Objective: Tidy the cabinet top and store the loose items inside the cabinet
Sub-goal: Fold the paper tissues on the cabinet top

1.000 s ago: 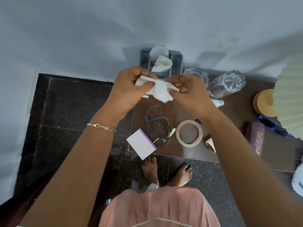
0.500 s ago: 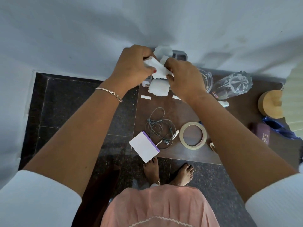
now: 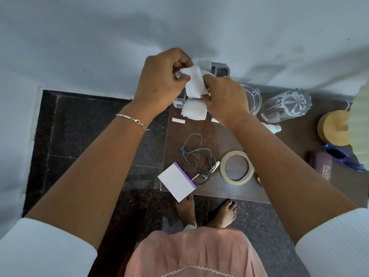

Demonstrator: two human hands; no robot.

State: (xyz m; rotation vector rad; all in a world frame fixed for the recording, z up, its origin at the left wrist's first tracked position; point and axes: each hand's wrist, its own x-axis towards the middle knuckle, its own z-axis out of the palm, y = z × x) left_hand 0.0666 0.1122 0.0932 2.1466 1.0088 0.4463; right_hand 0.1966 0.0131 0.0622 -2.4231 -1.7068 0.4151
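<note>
Both hands, left hand (image 3: 159,80) and right hand (image 3: 223,98), pinch the tissue (image 3: 194,82); the grey organiser tray (image 3: 219,69) lies directly behind the grip.

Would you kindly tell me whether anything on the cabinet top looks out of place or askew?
Yes: the white notepad with a purple edge sits askew, overhanging the near left corner of the brown cabinet top; beside it the grey earphone cable lies tangled.

white tissue (image 3: 194,82), purple-edged notepad (image 3: 176,181)
</note>
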